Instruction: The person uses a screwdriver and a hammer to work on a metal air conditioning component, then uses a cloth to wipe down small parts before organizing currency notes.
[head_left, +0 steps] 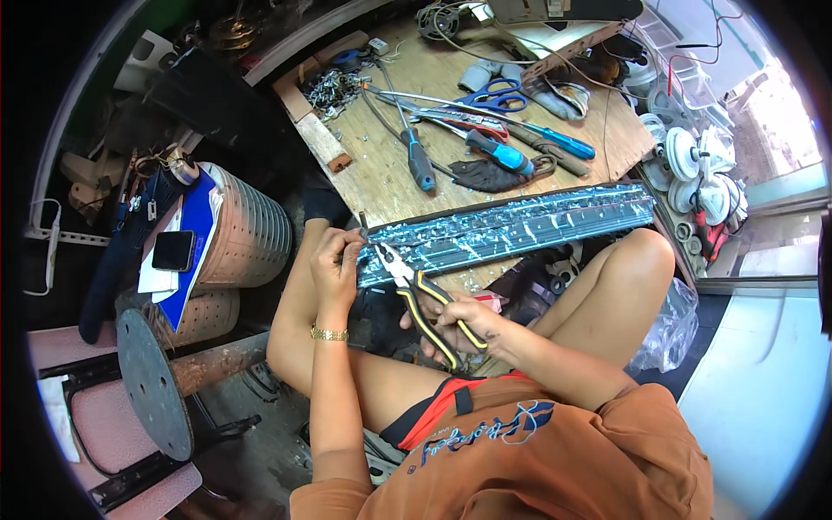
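My right hand [455, 325] is wrapped around the handles of the yellow and black pliers [401, 276], and their nose points at the left end of a long dark strip [520, 227]. The strip lies across in front of me, along the near edge of the wooden table [364, 178], and it has lines down its length and shiny bits all over it. My left hand [332, 260] is right at that same end with its fingers bent in, but I can't tell if they pinch anything. I can't tell if the pliers bite on anything either. I think I am in the middle of some close work on this end. The next move looks like it needs a steady squeeze from my right hand, with my left fingertips kept out of the way of the nose. As for words, there is big curly writing and a little picture on my orange shirt [555, 468]. The phone [173, 251] off to my left has a dark screen, and I can't read anything on it. The small white box [378, 46] at the far side is too tiny to read.
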`<state>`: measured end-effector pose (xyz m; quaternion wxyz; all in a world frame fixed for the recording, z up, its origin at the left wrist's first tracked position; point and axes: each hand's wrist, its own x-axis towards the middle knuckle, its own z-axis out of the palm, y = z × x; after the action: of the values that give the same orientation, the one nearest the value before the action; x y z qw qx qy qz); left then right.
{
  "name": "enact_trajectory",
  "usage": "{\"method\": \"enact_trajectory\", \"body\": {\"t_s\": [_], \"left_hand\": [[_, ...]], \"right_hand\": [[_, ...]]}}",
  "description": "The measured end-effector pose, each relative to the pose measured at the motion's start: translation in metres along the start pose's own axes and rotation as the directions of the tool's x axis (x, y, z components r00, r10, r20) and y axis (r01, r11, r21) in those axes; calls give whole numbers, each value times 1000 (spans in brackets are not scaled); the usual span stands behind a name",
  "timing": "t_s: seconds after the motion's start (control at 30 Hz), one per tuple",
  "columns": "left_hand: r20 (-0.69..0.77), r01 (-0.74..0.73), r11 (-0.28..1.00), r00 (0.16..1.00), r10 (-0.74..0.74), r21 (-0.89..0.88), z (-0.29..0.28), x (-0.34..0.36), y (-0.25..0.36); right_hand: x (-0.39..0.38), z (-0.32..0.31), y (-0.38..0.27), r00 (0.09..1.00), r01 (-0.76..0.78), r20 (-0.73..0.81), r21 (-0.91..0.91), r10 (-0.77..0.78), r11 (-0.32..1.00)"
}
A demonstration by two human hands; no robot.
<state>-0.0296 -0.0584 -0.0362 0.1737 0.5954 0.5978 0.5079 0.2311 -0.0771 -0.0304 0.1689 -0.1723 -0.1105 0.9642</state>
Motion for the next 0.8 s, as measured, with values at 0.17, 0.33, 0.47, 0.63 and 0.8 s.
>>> {"method": "enact_trajectory", "body": {"t_s": [0.17, 0.33, 0.47, 0.63, 0.8], "left_hand": [[19, 83, 995, 996, -83, -55, -8, -4, 1], [40, 140, 988, 989, -143, 67, -22, -33, -4], [9, 132, 989, 991, -133, 64, -29, -41, 13], [-161, 65, 871, 987, 17, 486, -54, -36, 24], [338, -276, 810, 936, 104, 517, -17, -11, 94]], "right_hand": [[-38, 20, -38, 986, -156, -142, -542, 94, 826], [-115, 49, -136, 986, -12, -12, -1000, -164, 2], [-116, 28, -239, 825, -211, 229, -724, -517, -657], [-70, -20, -321, 721, -501, 259, -446, -643, -742], [-37, -47, -333, 711, -511, 282, -421, -644, -749]]}}
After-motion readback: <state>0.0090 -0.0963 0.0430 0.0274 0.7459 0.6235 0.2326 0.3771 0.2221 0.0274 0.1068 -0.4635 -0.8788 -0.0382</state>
